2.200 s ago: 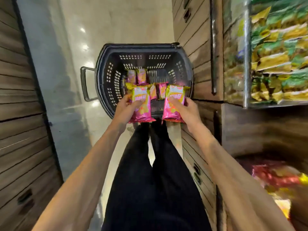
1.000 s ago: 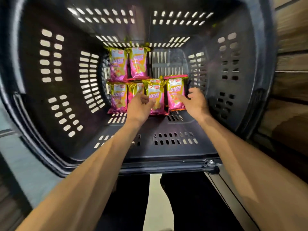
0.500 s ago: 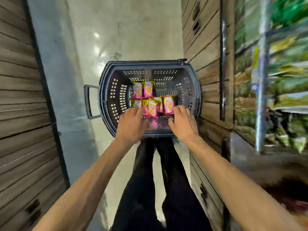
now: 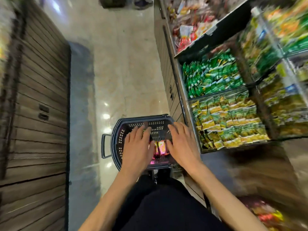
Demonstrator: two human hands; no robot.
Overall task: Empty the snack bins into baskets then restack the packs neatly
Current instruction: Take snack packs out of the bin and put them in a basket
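The view has lifted from deep inside the basket to take in a whole shop aisle, seen from a person's head looking down past dark trousers. On the pale polished floor [image 4: 125,64] sits a dark perforated basket [image 4: 119,135], its handle [image 4: 104,145] sticking out to the left. A moment ago each hand carried a pink pack and then set it into the near row; now both have come up empty above the basket. The left hand [image 4: 138,147] and right hand [image 4: 181,145] hover palm down with fingers straight and slightly spread, gripping nothing. Between them a few pink and yellow snack packs [image 4: 160,147] show on the basket floor; the hands hide the rest. That pair seems delivered, so the emptying probably goes on with another reach to the shelves. On the right, a shelving unit [image 4: 180,90] rises close beside the basket, holding a bin of green packs [image 4: 211,75] farther off and a bin of yellow-green packs [image 4: 230,124] just right of the right hand, both full. Blurred red packs [image 4: 266,214] lie at the near right. Slatted wooden cabinets [image 4: 33,114] line the left. The aisle is narrow, and the bins' raised front edges would need clearing.
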